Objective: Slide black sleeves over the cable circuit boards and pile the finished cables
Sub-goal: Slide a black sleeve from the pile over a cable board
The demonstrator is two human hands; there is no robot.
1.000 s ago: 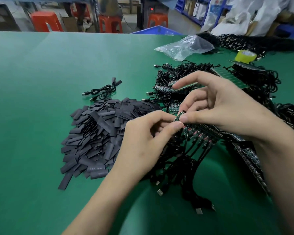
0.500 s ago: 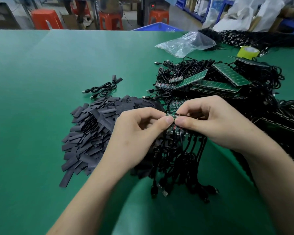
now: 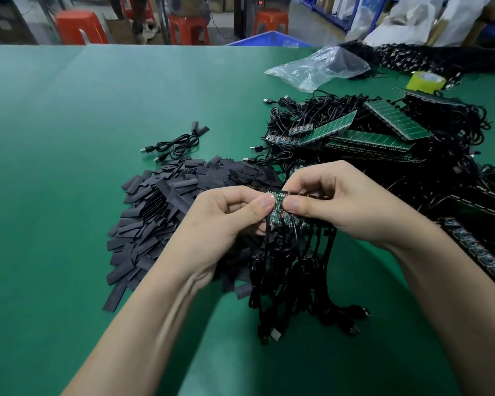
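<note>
Between the two thumbs, just above the table edge, sits a strip of small green circuit boards [image 3: 280, 208], each with a black cable [image 3: 297, 270] hanging from it; about six cables dangle, though the tangle makes an exact count uncertain. The left hand [image 3: 220, 221] pinches the strip's left end between thumb and forefinger, and the right hand [image 3: 343, 204] clamps the rest of the strip the same way, thumbnails almost touching. Just left of the hands lies one big heap of flat black sleeves [image 3: 160, 207], far too many to count. Beyond that heap, apart from it, lie two finished cables [image 3: 175, 142] with sleeved ends. Behind the hands is a pile of unsleeved cables and green board panels [image 3: 377, 130], at least four panels showing. Farther back are one clear plastic bag [image 3: 320, 67] and one yellow-green tape roll [image 3: 425, 81], all on the green table [image 3: 69, 110]. Compared with half a second ago, the strip sits slightly higher in the same two-handed pinch, and the piles are unchanged.
</note>
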